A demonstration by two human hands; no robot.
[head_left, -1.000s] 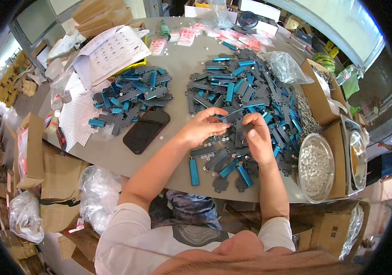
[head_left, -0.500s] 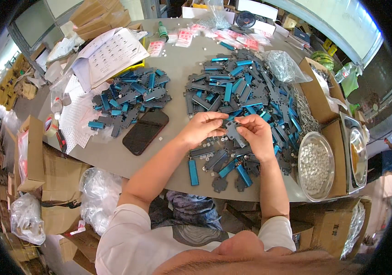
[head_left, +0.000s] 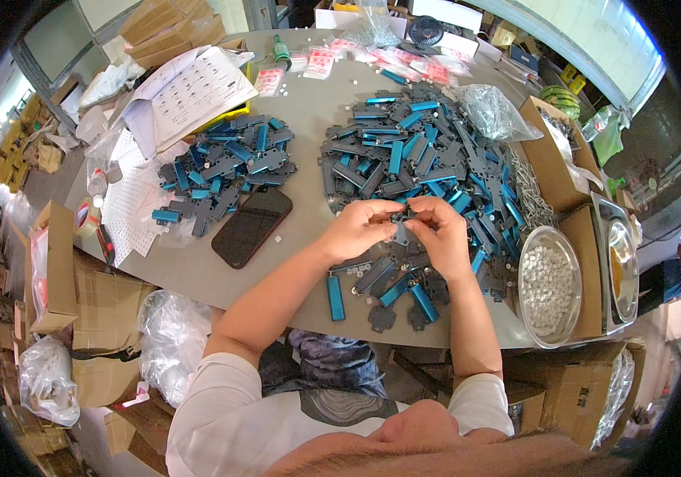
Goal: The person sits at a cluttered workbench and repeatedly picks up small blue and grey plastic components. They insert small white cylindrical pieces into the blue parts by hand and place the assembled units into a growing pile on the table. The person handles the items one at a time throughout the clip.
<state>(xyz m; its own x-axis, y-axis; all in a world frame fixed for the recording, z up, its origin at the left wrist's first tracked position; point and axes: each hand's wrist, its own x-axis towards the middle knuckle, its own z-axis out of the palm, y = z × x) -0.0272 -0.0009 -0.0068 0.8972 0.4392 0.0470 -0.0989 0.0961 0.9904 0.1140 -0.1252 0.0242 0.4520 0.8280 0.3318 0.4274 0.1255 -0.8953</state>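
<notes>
My left hand (head_left: 360,229) and my right hand (head_left: 440,230) meet over the near edge of the large pile. Between their fingertips is a small dark grey plastic part (head_left: 401,230), mostly hidden by the fingers. Both hands are closed in a pinch on it. Around them lies a heap of dark grey and blue plastic pieces (head_left: 436,151). Just below the hands are loose pieces, among them a blue bar-shaped one (head_left: 336,298) and a flat grey one (head_left: 382,318).
A smaller pile of similar pieces (head_left: 229,159) lies left, beside a black phone (head_left: 251,226). Printed sheets (head_left: 189,95) lie behind it. At right stand a metal bowl of small white pieces (head_left: 547,290) and a cardboard box (head_left: 555,151). A clear plastic bag (head_left: 492,111) rests on the heap.
The fingers of both hands have shifted on the grey part, covering more of it. My left thumb has moved down and closer to my right hand.
</notes>
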